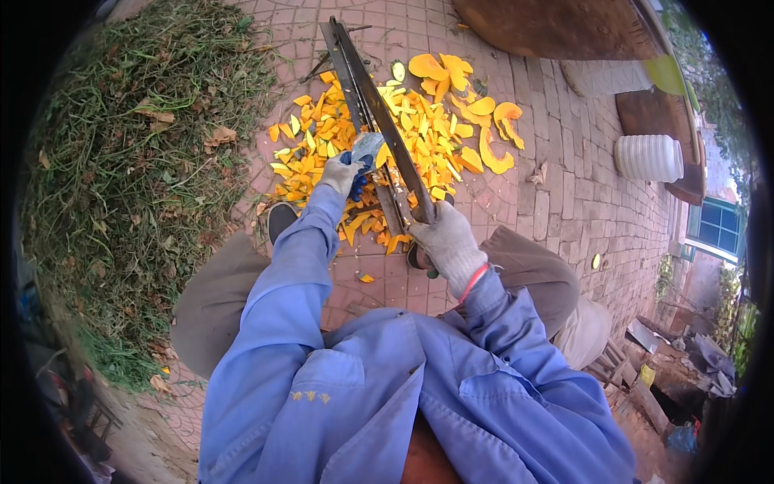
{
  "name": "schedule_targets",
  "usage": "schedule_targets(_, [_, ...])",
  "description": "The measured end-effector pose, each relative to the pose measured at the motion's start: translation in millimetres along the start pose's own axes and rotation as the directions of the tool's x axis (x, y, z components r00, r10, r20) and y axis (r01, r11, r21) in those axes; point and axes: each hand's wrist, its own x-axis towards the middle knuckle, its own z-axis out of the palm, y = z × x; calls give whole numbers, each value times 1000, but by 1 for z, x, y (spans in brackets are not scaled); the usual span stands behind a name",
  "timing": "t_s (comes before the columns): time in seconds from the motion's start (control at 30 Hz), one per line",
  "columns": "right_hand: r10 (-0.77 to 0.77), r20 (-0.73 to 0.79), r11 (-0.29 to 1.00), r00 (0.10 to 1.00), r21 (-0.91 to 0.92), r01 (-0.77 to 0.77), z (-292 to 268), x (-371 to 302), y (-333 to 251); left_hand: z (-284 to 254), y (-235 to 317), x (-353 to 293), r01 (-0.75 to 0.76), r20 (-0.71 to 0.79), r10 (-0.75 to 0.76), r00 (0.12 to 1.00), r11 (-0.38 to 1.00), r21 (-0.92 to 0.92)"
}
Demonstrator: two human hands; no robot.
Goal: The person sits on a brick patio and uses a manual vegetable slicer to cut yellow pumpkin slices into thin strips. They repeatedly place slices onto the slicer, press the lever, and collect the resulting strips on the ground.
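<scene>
The gloved right hand (449,238) is wrapped firmly round the near end of a long dark lever (385,121), probably because gripping so far from the other end gives the most leverage. Ahead and to its left, the gloved left hand (339,173) sits beside the lever, fingers curled near a pale, blurred thing (368,148); whether they grip it I cannot tell, though they seem placed to steady something at the metal base (344,77). Chopped orange pieces (415,113) lie heaped around and beyond the left hand, on both sides of the base, as if dropped where cut. Larger curved slices (492,157) lie beyond the right hand, to its right, perhaps kept within reach.
</scene>
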Motion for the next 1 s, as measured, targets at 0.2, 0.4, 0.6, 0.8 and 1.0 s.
schedule_targets(0.2, [40,-58,991,998,128,-32,65,25,53,13,15,-16,27,46,-29,999,999,40])
schedule_targets(0.4, [11,-17,990,1000,144,-8,39,17,52,2,-4,2,-15,26,15,1000,1000,-9])
schedule_targets(0.6, [99,48,975,994,194,-107,31,0,16,2,3,-9,35,46,-36,998,999,24])
schedule_targets(0.8, [-4,-72,997,997,78,10,82,32,71,9,1,-14,54,85,-52,995,998,-23])
schedule_targets(1.0, [19,11,996,1000,86,-20,-6,0,16,-17,9,13,70,132,-68,989,997,-14])
